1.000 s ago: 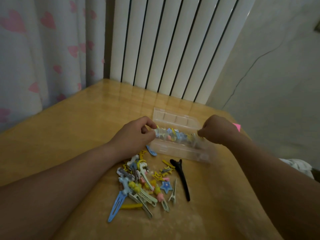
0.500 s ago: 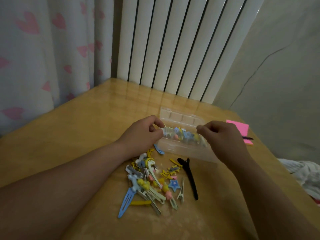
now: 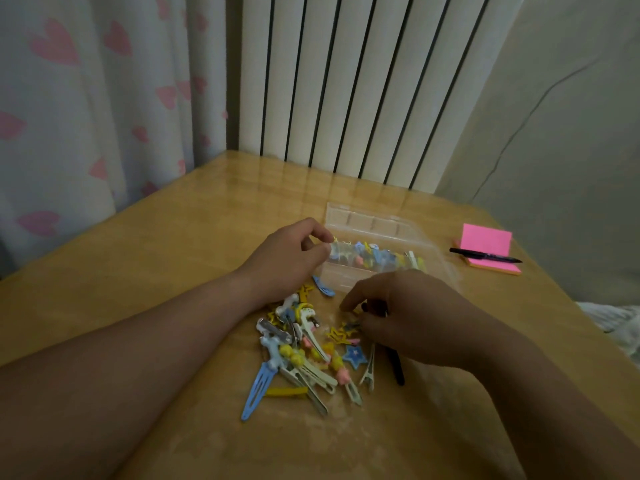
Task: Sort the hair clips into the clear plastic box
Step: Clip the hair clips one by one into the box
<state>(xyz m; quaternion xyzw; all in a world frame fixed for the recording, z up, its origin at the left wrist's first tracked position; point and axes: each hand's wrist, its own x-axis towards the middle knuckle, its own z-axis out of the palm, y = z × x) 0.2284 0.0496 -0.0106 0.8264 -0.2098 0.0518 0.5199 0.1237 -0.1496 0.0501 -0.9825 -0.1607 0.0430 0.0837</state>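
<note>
- Hair clips (image 3: 304, 351) lie in a mixed pile on the wooden table (image 3: 173, 254), just in front of the clear plastic box (image 3: 367, 221).
- More colourful clips (image 3: 377, 256) already sit in a row inside the box.
- Left hand (image 3: 287, 261) pinches the left end of the box with thumb and fingers.
- Right hand (image 3: 412, 317) hangs over the pile with its fingers curled down by the long black clip (image 3: 396, 368). I cannot tell if it holds one.
- Pink sticky notes (image 3: 486, 242) with a pen (image 3: 485, 260) on top lie to the right.
</note>
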